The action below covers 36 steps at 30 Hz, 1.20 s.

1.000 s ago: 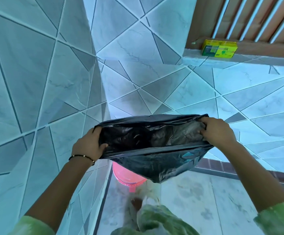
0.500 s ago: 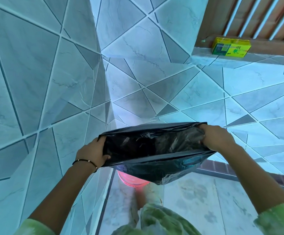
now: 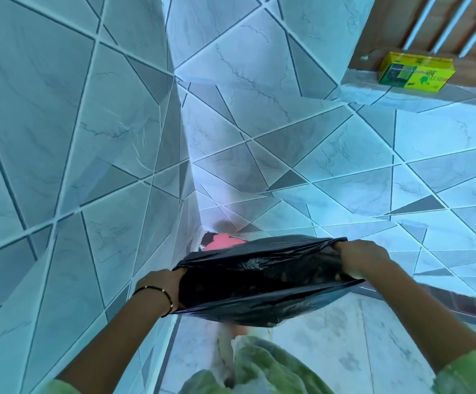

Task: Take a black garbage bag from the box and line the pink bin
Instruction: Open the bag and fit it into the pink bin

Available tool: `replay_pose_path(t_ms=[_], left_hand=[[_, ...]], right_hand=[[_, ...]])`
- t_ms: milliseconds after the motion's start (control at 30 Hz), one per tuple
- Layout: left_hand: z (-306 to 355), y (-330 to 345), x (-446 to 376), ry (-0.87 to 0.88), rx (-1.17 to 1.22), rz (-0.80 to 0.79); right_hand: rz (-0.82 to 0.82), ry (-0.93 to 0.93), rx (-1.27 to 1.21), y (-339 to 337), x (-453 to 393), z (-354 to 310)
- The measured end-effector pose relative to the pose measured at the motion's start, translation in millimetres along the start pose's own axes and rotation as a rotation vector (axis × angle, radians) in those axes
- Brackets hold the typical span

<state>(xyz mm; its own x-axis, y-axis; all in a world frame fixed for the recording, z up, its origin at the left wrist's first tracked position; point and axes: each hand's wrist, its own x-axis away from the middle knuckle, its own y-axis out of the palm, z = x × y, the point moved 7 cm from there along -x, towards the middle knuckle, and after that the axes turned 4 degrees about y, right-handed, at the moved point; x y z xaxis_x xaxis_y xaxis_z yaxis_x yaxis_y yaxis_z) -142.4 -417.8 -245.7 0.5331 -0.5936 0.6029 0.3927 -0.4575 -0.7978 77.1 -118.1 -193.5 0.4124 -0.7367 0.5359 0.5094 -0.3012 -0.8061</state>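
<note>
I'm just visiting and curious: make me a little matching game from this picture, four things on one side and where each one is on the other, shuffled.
Things:
1. black garbage bag
2. pink bin
3. yellow box
4. dark bracelet

Places:
A. on the tiled ledge, upper right
B. on the left wrist
C. held open between the left hand and the right hand
D. in the corner of the walls, partly hidden behind the bag

Pairs: 1-C, 2-D, 3-A, 4-B
</note>
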Motion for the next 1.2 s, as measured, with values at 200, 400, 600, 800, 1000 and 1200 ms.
replay_pose_path(t_ms=[200,400,600,800,1000,1200], left_hand=[[2.4,29.5,-17.7,-0.013,-0.056,-0.124],[-9.3,57.5,-49.8,-0.098,-0.002,-0.183],[-22.7,81.4,-94.3,-0.189,0.062,-0.228],[-64.5,76.2,-142.1,-0.393,0.211,-0.039],[-77.1,121.0,-185.1,-0.374,0.199,-0.135],[-72.0,184.4,-217.5,-0.356,0.224,-0.251]], right_hand=[[-0.039,0.074,0.002,24.6,-31.6,-12.3],[-0.057,0.013,0.062,54.4,-79.4,-38.1],[-0.089,0.014,0.031,74.8,-123.5,-66.9],[0.025,-0.050,-0.032,66.3,-162.6,-106.6],[-0.021,-0.112,-0.001,100.4,-210.2,-147.2],[-0.166,-0.183,0.107,174.6,-258.5,-176.8]])
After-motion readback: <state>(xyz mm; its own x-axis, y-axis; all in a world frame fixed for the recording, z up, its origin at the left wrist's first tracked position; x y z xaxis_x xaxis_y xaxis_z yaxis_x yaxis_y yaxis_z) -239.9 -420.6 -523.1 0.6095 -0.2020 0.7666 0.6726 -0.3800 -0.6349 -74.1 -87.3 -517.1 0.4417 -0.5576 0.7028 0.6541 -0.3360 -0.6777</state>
